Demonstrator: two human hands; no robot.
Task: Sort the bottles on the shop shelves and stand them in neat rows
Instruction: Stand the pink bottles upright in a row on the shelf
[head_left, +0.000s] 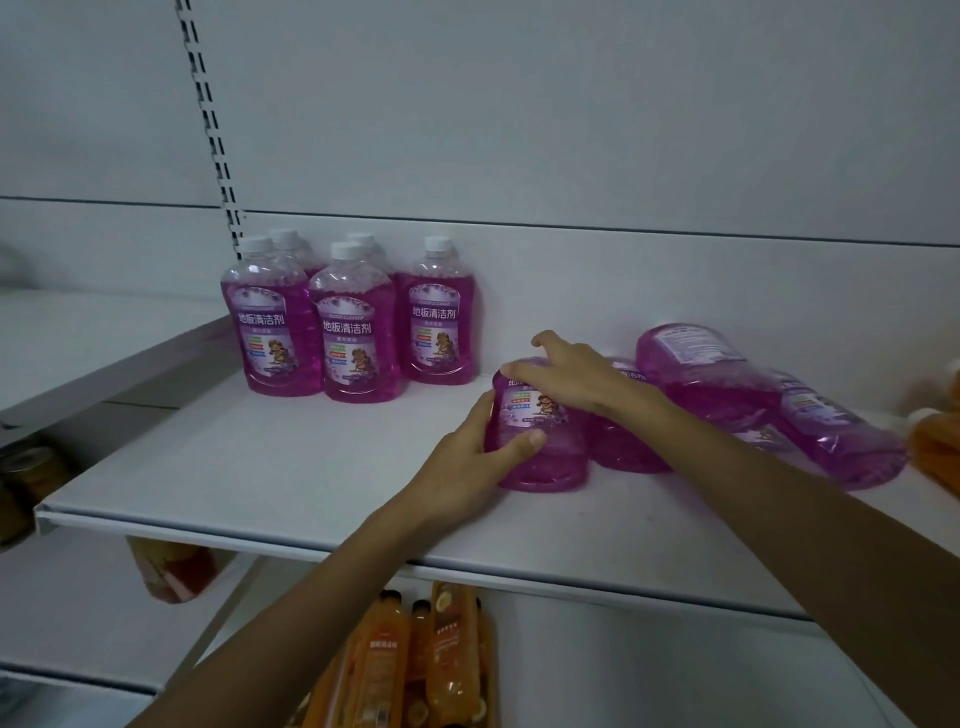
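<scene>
Bottles of clear plastic with purple liquid and white caps (358, 332), five of them, stand upright in a small group at the left of the white metal shelf (260, 467), labels to the front. This part looks done, though the rows are not yet quite straight.

In the middle, the left hand (467, 457) grips one more purple bottle (550, 467) low on its side, the thumb across the front and the other fingers going round out of view. The right hand (576, 376) lies over its upper part, fingers spread and bent around it. This bottle leans back or lies flat; I cannot tell which.

Just behind it lies a second purple bottle (623, 447). Further right, a purple bottle with its back label up (696, 374) lies against a last fallen purple bottle (836, 441).

In my judgement four bottles remain to be stood up, a little under half of the work.
</scene>
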